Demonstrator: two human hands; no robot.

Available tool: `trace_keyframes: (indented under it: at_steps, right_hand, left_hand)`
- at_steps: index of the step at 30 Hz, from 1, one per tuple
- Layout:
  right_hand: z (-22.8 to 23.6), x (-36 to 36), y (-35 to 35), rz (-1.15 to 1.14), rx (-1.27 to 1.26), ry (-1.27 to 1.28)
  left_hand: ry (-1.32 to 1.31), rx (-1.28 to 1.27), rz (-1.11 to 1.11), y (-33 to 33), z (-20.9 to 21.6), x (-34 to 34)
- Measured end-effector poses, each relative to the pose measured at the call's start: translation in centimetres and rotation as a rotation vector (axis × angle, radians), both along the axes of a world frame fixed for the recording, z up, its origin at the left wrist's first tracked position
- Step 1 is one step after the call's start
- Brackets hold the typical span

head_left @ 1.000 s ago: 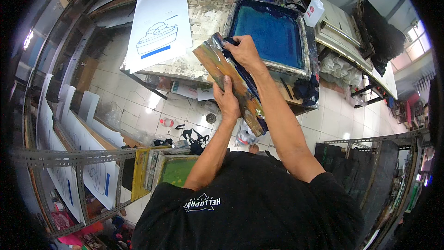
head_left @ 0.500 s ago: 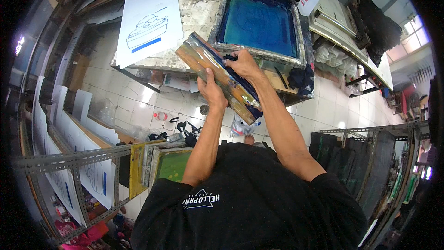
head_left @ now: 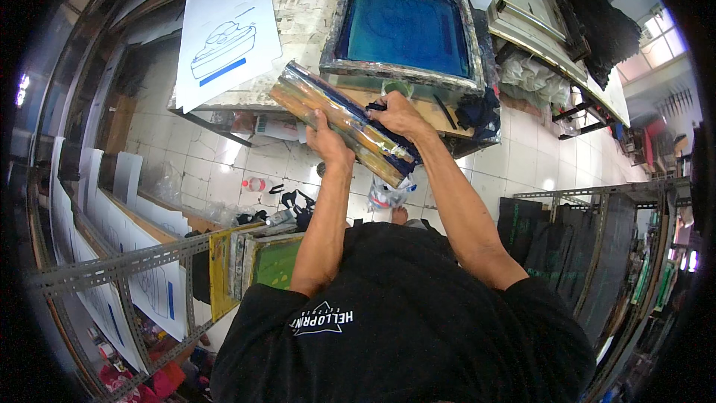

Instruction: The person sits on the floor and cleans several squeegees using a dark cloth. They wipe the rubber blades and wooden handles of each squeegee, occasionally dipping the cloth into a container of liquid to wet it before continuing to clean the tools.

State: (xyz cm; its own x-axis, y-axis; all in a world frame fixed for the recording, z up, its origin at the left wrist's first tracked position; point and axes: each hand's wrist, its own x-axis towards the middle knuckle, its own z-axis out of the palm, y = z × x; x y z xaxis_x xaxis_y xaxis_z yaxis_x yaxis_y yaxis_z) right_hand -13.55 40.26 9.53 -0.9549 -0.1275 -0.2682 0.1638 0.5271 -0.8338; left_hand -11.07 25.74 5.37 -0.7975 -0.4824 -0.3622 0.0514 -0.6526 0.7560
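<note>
Beside the paint-crusted table point(head_left: 300, 9), fingers closed, the left hand point(head_left: 330, 143) grips a stained board point(head_left: 356, 126) that wet residue could make slip, while the right hand point(head_left: 400, 116) pinches a dark wad point(head_left: 375, 107).

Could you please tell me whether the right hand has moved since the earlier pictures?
Yes, the right hand has moved toward the person's body and somewhat rightward, judged against the blue screen's frame.
</note>
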Motion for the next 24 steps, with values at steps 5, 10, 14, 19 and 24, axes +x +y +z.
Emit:
trace_keyframes:
  at_steps: [5, 10, 14, 19, 24]
  right_hand:
    - [-1.5, 0.6, 1.1, 0.025, 0.001, -0.055]
    - [-2.5, 1.9, 2.7, 0.049, -0.003, -0.07]
    - [-2.4, 2.9, 3.6, 0.071, 0.062, -0.062]
    - [-2.4, 4.3, 5.1, 0.013, 0.07, -0.143]
    - [-4.4, 5.4, 6.6, -0.01, 0.086, -0.138]
  left_hand:
    - [-0.085, 0.003, 0.016, 0.4, 0.0, 0.3]
    - [-0.122, 0.018, 0.07, -0.1, -0.7, 0.0]
    - [-0.047, 0.061, 0.083, -1.9, -3.1, -0.9]
    - [-0.089, 0.066, 0.11, -1.3, -3.1, -0.8]
    - [-0.107, 0.072, 0.076, -1.0, -4.9, -0.7]
